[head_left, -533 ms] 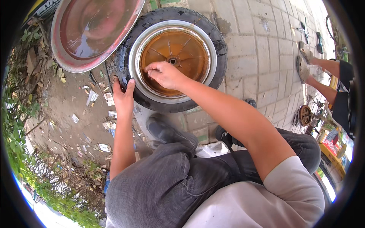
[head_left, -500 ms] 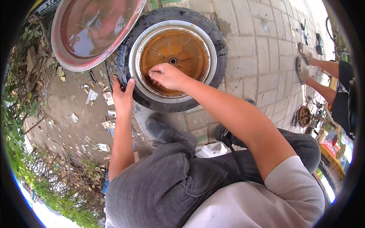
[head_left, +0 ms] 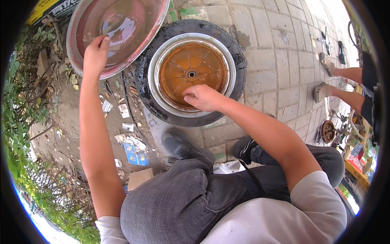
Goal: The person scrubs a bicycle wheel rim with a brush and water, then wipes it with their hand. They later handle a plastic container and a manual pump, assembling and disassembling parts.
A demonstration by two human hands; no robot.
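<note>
A wheel with a black tyre (head_left: 144, 97) lies flat on the paving, its silver rim (head_left: 154, 89) wet-looking around an orange-brown, rusty hub face (head_left: 174, 61). Over the near part of that face is my right hand (head_left: 203, 97), its fingers curled and thumb close against them; whatever they may pinch is hidden. To the far left, a reddish round basin (head_left: 83, 32) of murky water stands against the tyre's side. My left hand (head_left: 96, 53) reaches over the basin's near side, fingers drawn together; I cannot make out anything in them.
Bare soil with litter, including a blue packet (head_left: 136, 156), lies left of the wheel beside leafy plants (head_left: 20, 101). My shoe (head_left: 176, 144) is close to the tyre. At right are another person's legs (head_left: 345, 73), tools (head_left: 325, 38) and a small brown wheel (head_left: 327, 131).
My left hand has left the tyre's left edge and moved up over the basin. The right hand has shifted slightly right and nearer across the hub face. The whole view has shifted a little.
</note>
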